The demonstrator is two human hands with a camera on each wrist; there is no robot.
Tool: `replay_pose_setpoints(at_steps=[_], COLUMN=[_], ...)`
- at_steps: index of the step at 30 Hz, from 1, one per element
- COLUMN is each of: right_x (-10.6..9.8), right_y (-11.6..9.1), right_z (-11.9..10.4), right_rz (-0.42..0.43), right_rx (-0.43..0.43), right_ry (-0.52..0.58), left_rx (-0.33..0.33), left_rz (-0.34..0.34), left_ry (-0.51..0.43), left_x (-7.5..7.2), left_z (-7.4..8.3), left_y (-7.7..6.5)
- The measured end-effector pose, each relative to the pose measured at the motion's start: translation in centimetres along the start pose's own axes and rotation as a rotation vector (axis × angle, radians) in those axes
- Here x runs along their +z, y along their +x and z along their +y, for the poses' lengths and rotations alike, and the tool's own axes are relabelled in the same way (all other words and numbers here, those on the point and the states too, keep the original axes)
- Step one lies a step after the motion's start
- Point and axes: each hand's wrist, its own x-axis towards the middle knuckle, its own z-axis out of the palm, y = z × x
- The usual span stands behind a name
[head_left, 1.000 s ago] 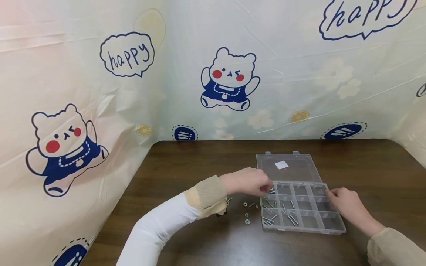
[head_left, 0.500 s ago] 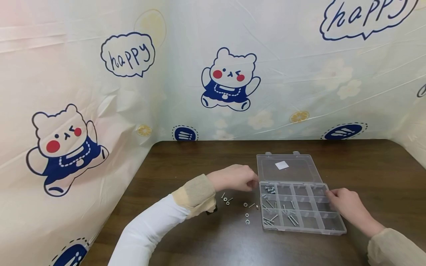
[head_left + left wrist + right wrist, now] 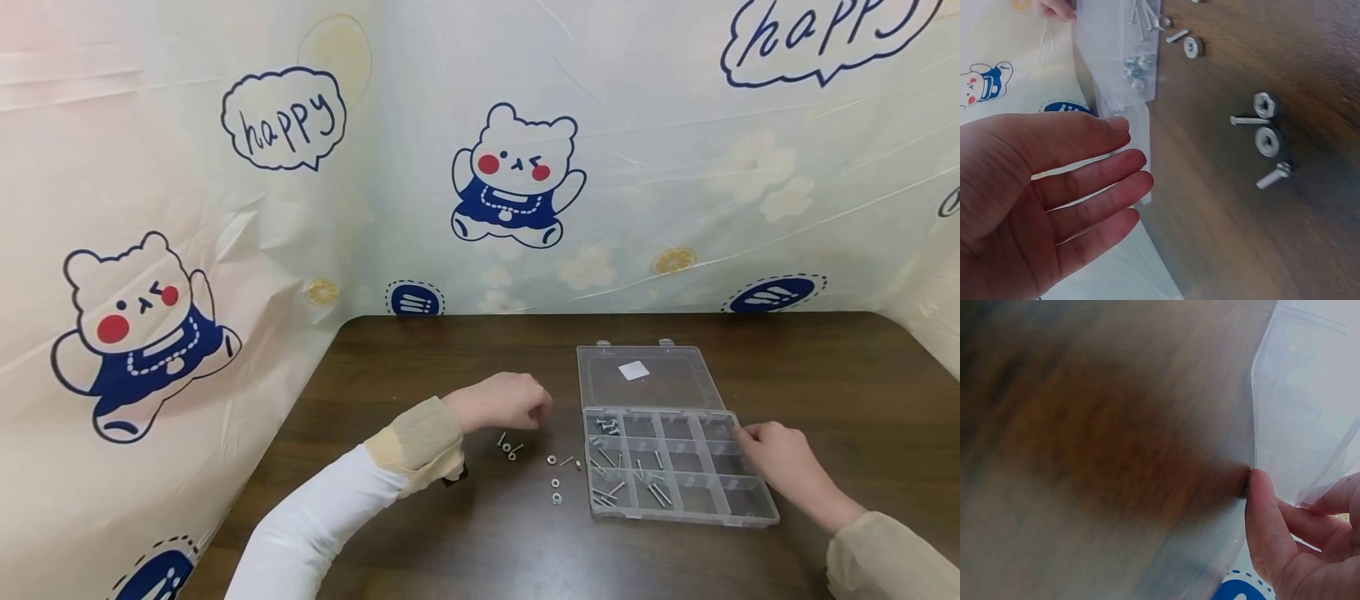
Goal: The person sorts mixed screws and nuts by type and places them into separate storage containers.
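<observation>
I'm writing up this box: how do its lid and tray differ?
The tray is split into compartments; the lid is one undivided panel.
The tray holds screws; the lid bears a white label.
The tray sits nearer the camera; the lid lies beyond it.
Both are see-through.

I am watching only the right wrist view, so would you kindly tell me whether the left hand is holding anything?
Observer: No, in the left wrist view the left hand has its fingers loosely extended, with nothing held that I can see.
Operator: Thank you; is anything lying loose nearby?
Observer: Yes, several nuts and screws lie on the table, to the left of the box in the head view.
Operator: And is the lid closed over it?
Observer: No, the head view shows it folded back on the far side, leaving the compartments uncovered.
</observation>
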Motion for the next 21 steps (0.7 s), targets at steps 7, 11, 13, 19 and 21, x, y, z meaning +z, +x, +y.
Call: replay_pose_setpoints(at_steps=[7, 11, 13, 19, 21], right_x=[0.0, 0.1, 0.1, 0.0, 0.0], right_y=[-0.1, -0.2, -0.1, -0.2, -0.2], right_z=[-0.2, -0.2, -0.2, -0.2, -0.1], right_rz=[0.003, 0.021, 0.025, -0.003, -0.009], right_rx=[-0.003, -0.011, -0.012, -0.001, -0.002], right_ry=[-0.004, -0.006, -0.005, 0.009, 0.014], left_rx=[-0.040, -0.046, -0.050, -0.100, -0.124], left_rz=[-0.032, -0.022, -0.014, -0.003, -0.006], left_ry=[-0.016, -0.040, -0.045, -0.068, -0.076], left_x=[0.6, 1.1, 1.5, 3.1, 3.5], left_z=[-0.7, -1.0, -1.3, -1.7, -1.7], left_y=[-0.5, -0.9, -1.1, -1.5, -1.6])
